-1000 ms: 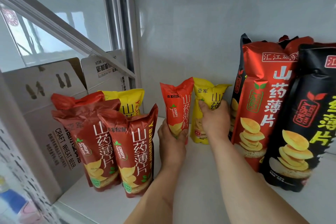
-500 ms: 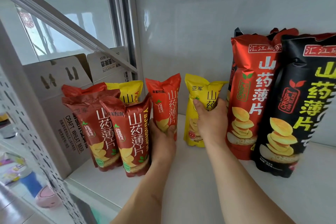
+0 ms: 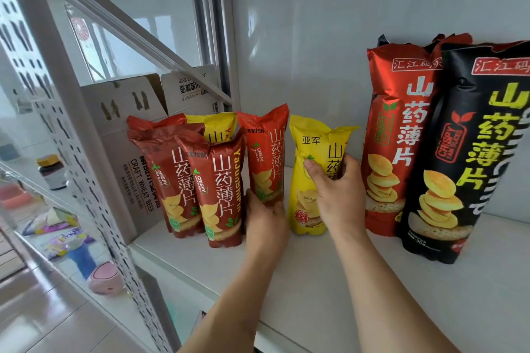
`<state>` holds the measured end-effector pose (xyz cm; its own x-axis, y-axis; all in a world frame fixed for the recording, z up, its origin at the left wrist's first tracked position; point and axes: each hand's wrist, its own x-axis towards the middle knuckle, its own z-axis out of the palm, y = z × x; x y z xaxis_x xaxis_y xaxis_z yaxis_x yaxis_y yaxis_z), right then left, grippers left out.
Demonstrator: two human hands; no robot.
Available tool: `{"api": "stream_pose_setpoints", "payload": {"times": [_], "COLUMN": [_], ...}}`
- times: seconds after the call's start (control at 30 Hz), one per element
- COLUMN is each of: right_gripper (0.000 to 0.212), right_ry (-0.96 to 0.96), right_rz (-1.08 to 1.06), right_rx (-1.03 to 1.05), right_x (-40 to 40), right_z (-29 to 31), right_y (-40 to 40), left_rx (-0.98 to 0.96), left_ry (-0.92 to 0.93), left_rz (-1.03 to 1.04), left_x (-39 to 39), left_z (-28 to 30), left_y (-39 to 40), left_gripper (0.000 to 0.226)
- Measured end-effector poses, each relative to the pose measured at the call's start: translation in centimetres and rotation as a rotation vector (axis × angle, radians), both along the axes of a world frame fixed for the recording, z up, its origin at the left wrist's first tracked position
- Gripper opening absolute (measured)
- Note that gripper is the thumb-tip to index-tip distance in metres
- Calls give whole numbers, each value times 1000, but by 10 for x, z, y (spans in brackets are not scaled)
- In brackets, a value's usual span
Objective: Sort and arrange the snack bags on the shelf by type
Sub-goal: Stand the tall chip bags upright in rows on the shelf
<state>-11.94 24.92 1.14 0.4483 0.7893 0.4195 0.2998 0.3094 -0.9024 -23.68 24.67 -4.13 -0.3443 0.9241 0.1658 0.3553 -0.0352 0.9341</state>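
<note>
My left hand grips the lower part of a small bright red snack bag standing upright on the white shelf. My right hand grips a small yellow snack bag just to its right. Left of them stand two small dark red bags in front, with another red bag and a second yellow bag behind. On the right stand a large red bag and a large black bag, upright against the back wall.
A cardboard beer carton fills the shelf's left end behind the perforated upright post. A diagonal brace crosses above it. Beyond the post, a jar and several packets lie on lower surfaces.
The view shifted so everything sits lower and further right. Both hands keep their grips; the red bag now stands closer to the dark red bags on the left.
</note>
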Motion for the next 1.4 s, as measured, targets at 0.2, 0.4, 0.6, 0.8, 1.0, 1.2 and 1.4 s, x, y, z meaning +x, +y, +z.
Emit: {"api": "stream_pose_setpoints", "payload": {"times": [0.2, 0.4, 0.6, 0.8, 1.0, 1.2, 1.4], "right_gripper": [55, 67, 73, 84, 103, 80, 56], "right_ry": [-22, -55, -51, -64, -124, -171, -186], "right_rz": [82, 191, 166, 71, 59, -31, -203], "right_rx": [12, 13, 11, 19, -91, -110, -22], "right_x": [-15, -50, -75, -88, -85, -49, 5], "right_z": [-1, -2, -3, -2, -7, -5, 9], "right_y": [-10, -10, -2, 4, -14, -48, -93], "left_rx": [-11, 67, 150, 140, 201, 378, 389], "left_ry": [180, 284, 371, 359, 323, 267, 163], "left_rz": [-109, 43, 184, 117, 20, -183, -401], "left_x": [-22, -51, -72, -78, -81, -58, 2], "left_z": [-8, -12, -11, -17, -20, -13, 6], "left_y": [-69, -96, -89, -79, -79, -77, -72], "left_gripper": [61, 45, 41, 40, 35, 34, 42]}}
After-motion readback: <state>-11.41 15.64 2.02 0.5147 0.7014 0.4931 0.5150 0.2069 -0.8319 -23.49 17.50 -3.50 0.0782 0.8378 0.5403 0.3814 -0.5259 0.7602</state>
